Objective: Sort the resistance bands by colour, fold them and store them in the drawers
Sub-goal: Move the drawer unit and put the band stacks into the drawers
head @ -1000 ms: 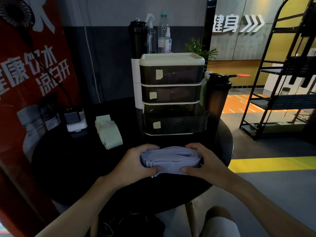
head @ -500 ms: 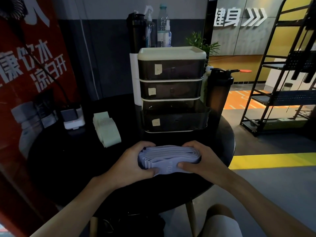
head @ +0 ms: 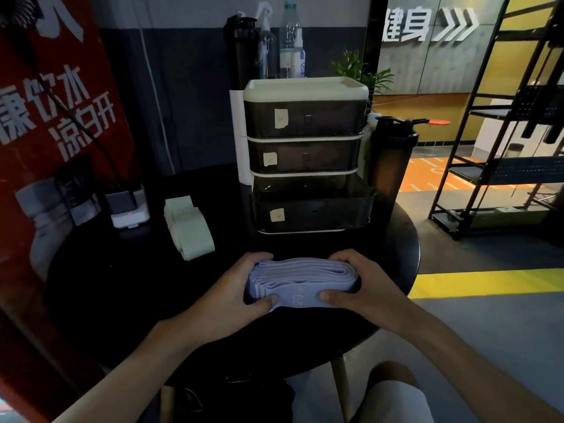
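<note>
Two hands, left hand (head: 241, 288) and right hand (head: 363, 285), clasp opposite ends of the folded purple bands (head: 302, 277) at the near edge of the counter (head: 122, 285), before the open bottom drawer (head: 311, 210). Risk: a loosened grip lets springy layers fan out, undoing the fold.

Lavender bands (head: 302, 276); pale-green bands (head: 187, 230)

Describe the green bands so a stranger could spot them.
Start at the round black table with the three-drawer unit at its back. Between that unit and a small white box lies the pale green folded stack. Unlike the lilac stack gripped between left hand and right hand, it lies untouched.
</note>
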